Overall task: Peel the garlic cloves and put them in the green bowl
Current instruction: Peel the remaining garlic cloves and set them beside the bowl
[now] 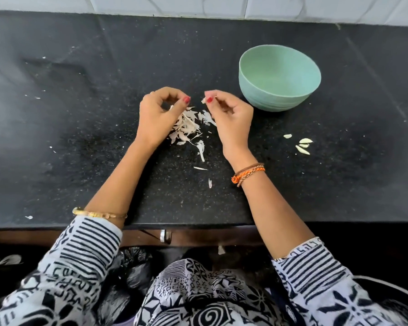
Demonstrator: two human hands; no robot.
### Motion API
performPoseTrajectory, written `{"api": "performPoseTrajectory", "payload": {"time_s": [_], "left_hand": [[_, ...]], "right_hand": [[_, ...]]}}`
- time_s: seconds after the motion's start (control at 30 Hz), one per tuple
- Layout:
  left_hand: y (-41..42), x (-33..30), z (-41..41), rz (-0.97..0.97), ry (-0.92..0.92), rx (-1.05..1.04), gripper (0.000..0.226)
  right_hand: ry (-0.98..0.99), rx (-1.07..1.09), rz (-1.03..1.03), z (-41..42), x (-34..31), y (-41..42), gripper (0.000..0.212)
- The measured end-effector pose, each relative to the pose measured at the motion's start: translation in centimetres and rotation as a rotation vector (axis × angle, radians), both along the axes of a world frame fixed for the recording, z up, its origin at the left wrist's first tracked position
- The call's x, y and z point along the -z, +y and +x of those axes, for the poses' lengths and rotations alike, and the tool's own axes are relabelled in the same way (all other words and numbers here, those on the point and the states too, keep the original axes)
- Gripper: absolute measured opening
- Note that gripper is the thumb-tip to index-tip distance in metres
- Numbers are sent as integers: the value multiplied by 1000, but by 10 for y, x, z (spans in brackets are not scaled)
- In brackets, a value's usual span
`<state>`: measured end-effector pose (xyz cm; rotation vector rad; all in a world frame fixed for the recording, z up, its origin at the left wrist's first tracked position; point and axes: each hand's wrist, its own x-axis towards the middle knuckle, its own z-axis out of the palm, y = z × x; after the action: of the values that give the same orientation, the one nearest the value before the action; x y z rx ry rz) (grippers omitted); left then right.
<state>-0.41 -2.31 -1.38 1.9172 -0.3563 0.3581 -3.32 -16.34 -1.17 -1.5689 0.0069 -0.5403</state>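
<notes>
Head view shows the left hand (pixel 159 114) and right hand (pixel 229 116) each pinching garlic bits above the skins (pixel 186 128), to peel near the green bowl (pixel 279 77).

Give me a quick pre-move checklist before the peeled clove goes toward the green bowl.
1. Green bowl upright and open on the counter: ok.
2. Bowl interior free of skins: ok, what shows of it looks bare.
3. Right hand pinches a small pale piece at its fingertips: ok; clove or skin, cannot tell.
4. Left hand holding something: cannot tell, its curled fingers hide it.
5. Path from right hand to bowl unobstructed: ok.
6. Peeled cloves already in the bowl: not ok, they lie on the counter right of the hands; the skin pile sits between the hands.
</notes>
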Motion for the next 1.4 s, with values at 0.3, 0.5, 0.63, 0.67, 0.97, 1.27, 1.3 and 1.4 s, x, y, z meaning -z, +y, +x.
{"api": "performPoseTrajectory", "payload": {"time_s": [0.3,0.5,0.63,0.67,0.97,1.27,1.3,1.4], "left_hand": [[-5,5,-1,-84,19,131,11],[-10,2,-3,-123,48,130,13],[-7,-2,-2,-67,47,108,16],[-8,-2,-2,-51,45,101,13],[-16,-2,-9,-53,13,74,17],[-20,-6,-10,-81,87,34,8],[-21,-8,-11,-108,106,38,7],[-22,-15,-14,-225,150,40,10]], "right_hand": [[-5,31,-112,2,4,1,8],[18,53,-226,3,4,-3,6],[-7,64,-246,4,3,-3,5],[-14,67,-242,4,3,-4,6],[-22,122,-318,0,2,-8,7],[-45,148,-408,0,4,-6,6],[-59,153,-408,0,3,-4,6],[-62,147,-361,0,2,0,8]]}}
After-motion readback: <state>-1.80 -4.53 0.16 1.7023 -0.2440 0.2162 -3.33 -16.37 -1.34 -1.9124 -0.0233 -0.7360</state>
